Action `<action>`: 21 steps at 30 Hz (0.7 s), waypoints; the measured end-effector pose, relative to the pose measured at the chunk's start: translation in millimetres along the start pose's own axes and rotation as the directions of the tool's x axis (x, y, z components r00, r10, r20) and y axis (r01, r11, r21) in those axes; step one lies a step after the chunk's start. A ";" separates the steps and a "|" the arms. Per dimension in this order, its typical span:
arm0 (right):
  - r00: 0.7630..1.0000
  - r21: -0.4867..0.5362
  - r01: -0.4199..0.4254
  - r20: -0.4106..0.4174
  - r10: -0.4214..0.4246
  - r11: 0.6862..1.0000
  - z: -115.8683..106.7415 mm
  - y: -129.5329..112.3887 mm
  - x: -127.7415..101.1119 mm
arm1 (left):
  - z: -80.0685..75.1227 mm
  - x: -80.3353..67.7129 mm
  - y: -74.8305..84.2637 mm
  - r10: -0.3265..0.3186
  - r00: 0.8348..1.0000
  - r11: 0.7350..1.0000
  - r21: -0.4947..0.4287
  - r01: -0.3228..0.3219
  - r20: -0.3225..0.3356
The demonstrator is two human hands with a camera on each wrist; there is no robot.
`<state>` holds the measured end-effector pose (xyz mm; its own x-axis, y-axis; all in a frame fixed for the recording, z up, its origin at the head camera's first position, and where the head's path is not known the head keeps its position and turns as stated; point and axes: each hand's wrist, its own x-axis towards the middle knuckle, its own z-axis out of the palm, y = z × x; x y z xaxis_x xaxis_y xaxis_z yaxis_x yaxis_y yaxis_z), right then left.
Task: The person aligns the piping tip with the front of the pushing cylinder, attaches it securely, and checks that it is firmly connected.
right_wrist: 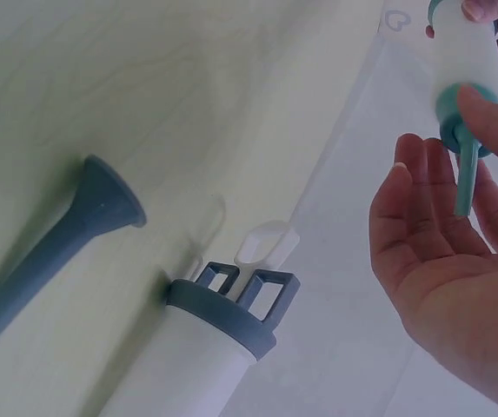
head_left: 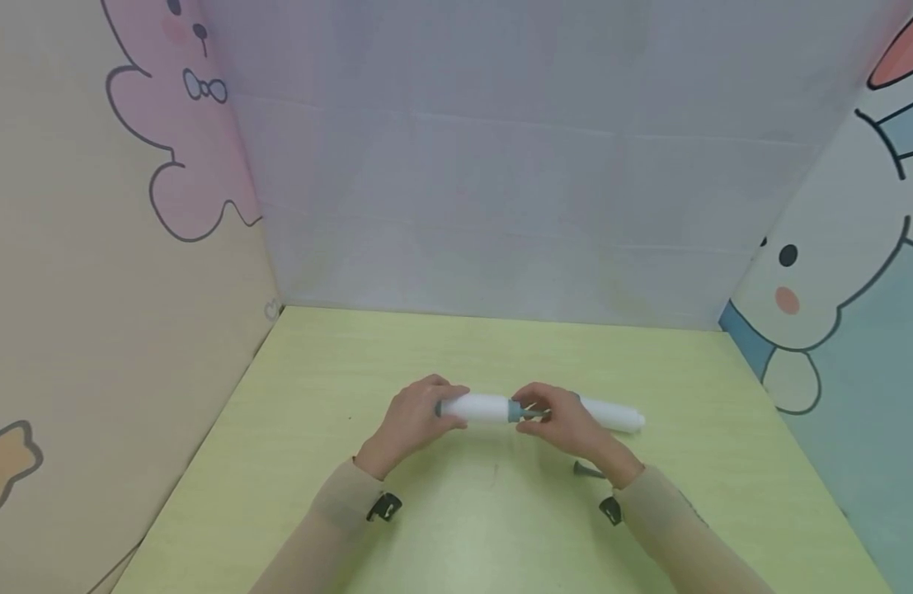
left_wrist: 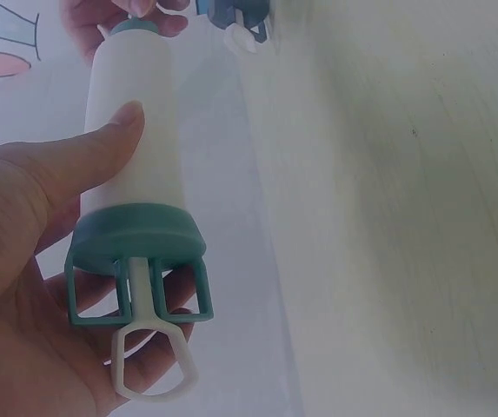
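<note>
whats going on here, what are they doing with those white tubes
A person holds a white plastic syringe-like tube with teal end caps above the pale green table. The left hand grips its plunger end, while the right hand fingers its thin teal nozzle. A second white tube and a loose grey-blue funnel-shaped tip lie on the table.

second syringe (head_left: 612, 415) half hidden behind right hand (head_left: 567, 425)

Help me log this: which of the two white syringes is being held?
The left syringe, gripped by the left hand with the right hand at its nozzle; the other syringe lies on the table.
</note>
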<state>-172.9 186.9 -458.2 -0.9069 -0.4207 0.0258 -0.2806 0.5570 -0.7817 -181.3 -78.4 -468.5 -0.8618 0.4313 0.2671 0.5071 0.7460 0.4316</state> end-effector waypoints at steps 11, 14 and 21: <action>0.996 -0.096 -0.036 0.079 0.043 0.995 0.2 -0.3 -2.7 | -0.6 -0.9 0.9 0.005 1.000 1.000 -0.010 -0.005 -0.020; 0.992 -0.087 -0.062 0.101 0.071 0.994 0.7 0.7 -2.7 | -0.9 -1.1 1.1 0.002 1.000 1.000 -0.012 -0.002 -0.020; 0.995 -0.035 -0.083 0.047 0.085 0.996 0.9 -0.9 -3.0 | -1.4 -1.9 -0.4 -0.016 1.000 1.000 0.002 0.016 -0.001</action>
<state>-169.7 187.0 -458.1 -0.9116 -0.4051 -0.0697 -0.2150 0.6144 -0.7591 -179.9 -80.3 -468.0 -0.8696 0.4191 0.2611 0.4936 0.7536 0.4342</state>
